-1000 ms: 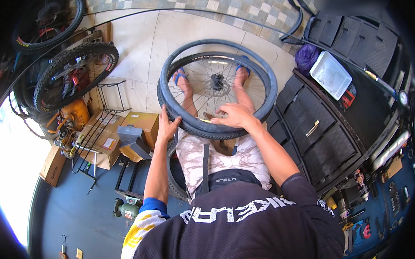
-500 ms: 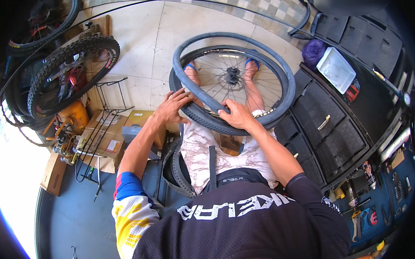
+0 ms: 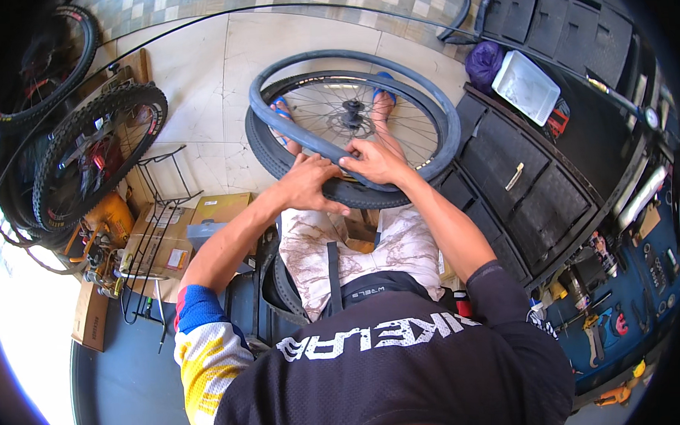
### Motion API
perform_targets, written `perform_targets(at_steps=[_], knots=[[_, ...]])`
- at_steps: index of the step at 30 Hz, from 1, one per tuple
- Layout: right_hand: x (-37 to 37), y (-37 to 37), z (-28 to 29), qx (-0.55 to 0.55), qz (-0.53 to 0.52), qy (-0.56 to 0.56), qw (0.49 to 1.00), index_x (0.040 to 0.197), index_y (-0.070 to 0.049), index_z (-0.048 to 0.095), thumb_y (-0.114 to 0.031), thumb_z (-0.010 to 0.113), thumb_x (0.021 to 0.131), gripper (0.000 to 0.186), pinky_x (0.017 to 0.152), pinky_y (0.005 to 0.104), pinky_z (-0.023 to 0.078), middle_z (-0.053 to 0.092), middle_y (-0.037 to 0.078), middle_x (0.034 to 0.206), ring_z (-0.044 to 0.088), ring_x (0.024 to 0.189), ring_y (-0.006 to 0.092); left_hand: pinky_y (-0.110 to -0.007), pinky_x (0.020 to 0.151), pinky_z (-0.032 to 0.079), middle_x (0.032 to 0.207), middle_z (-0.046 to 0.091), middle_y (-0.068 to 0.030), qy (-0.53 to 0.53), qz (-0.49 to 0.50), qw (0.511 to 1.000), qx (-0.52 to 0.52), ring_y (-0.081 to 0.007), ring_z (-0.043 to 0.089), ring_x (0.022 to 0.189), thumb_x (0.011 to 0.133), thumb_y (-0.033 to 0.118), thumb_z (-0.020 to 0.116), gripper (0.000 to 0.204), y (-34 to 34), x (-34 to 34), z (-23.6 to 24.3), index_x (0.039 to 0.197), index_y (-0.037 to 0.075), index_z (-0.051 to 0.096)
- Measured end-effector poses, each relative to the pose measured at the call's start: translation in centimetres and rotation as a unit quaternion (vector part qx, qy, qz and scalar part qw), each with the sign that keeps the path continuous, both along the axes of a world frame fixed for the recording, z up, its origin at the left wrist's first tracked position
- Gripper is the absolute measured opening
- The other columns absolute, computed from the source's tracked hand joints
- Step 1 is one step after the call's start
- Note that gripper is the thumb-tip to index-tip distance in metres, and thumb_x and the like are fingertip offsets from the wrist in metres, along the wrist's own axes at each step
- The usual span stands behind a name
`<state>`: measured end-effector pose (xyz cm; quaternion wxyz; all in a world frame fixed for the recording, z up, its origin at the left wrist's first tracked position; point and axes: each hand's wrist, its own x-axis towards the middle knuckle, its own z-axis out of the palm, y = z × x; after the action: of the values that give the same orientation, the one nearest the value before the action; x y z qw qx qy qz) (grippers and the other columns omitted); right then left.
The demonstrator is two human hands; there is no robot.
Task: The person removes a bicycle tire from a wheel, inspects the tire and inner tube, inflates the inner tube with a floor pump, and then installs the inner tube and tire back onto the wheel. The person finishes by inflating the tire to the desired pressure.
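A spoked bicycle wheel with a black tyre (image 3: 259, 140) rests across my legs, its hub (image 3: 352, 114) in the middle. A grey inner tube (image 3: 451, 130) lies loosely over it, offset from the tyre at the lower left. My left hand (image 3: 313, 182) grips the tyre's near side, fingers over the top and thumb toward me. Just right of it, my right hand (image 3: 372, 161) pinches the tube. Whatever lies beneath both palms is hidden.
More wheels (image 3: 98, 150), a wire rack (image 3: 159, 179) and cardboard boxes (image 3: 150, 245) crowd my left. To my right are a black drawer unit (image 3: 522, 172), a white tray (image 3: 525, 87), a purple bag (image 3: 484, 61) and a blue tool board (image 3: 599, 338).
My left hand has shifted rightward along the tyre, beside my right hand. The tube is displaced from the tyre at the lower left, and my right hand has moved up with it.
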<state>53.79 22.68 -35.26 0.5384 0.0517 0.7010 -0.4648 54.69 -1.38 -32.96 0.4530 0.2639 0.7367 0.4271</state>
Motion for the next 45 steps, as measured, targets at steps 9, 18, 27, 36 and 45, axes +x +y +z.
perform_targets(at_steps=[9,18,27,36,45], knots=[[-1.0,-0.2,-1.0,-0.06,-0.004,0.032,0.998,0.11,0.003,0.073,-0.038,0.07,0.093,0.044,0.077,0.0421,0.057,0.076,0.022,0.095,0.074,0.084,0.0323,-0.047,0.099,0.034,0.104,0.064,-0.0058,0.007,0.114,0.991,-0.071,-0.0305,0.053,0.111,0.068,0.046,0.091,0.051,4.8,2.1,3.4,0.098,0.009,0.071],[-1.7,9.4,7.3,0.024,0.193,0.193,0.962,0.111,-0.019,0.078,-0.046,0.067,0.096,0.032,0.095,0.0447,0.044,0.07,0.007,0.103,0.066,0.106,0.0286,-0.045,0.098,0.031,0.091,0.061,-0.002,-0.023,0.187,0.978,-0.087,-0.0273,0.049,0.101,0.07,0.041,0.091,0.041,3.8,3.1,4.5,0.089,0.012,0.07],[-4.1,7.2,4.9,0.004,0.267,0.189,0.945,0.098,-0.016,0.076,-0.041,0.07,0.094,0.026,0.09,0.0438,0.042,0.073,0.005,0.095,0.066,0.104,0.0262,-0.043,0.092,0.029,0.082,0.056,0.0008,0.052,0.251,0.965,-0.061,-0.0249,0.046,0.094,0.071,0.04,0.091,0.039,4.0,2.7,4.3,0.078,0.011,0.067],[-5.4,4.7,3.5,-0.051,0.337,0.136,0.93,0.097,-0.016,0.081,-0.043,0.077,0.086,0.03,0.086,0.0466,0.049,0.077,0.009,0.091,0.073,0.095,0.0302,-0.043,0.094,0.03,0.087,0.054,-0.0014,0.085,0.276,0.952,-0.101,-0.0265,0.045,0.098,0.072,0.04,0.091,0.039,3.6,2.9,5.5,0.078,0.009,0.067],[-1.5,2.7,-0.7,-0.196,0.078,-0.048,0.976,0.099,-0.009,0.08,-0.044,0.071,0.095,0.036,0.081,0.041,0.054,0.076,0.011,0.089,0.073,0.088,0.0292,-0.047,0.103,0.031,0.106,0.056,-0.0079,0.092,0.271,0.955,-0.08,-0.0317,0.048,0.114,0.073,0.037,0.089,0.038,1.3,1.1,4.5,0.083,0.008,0.068]])
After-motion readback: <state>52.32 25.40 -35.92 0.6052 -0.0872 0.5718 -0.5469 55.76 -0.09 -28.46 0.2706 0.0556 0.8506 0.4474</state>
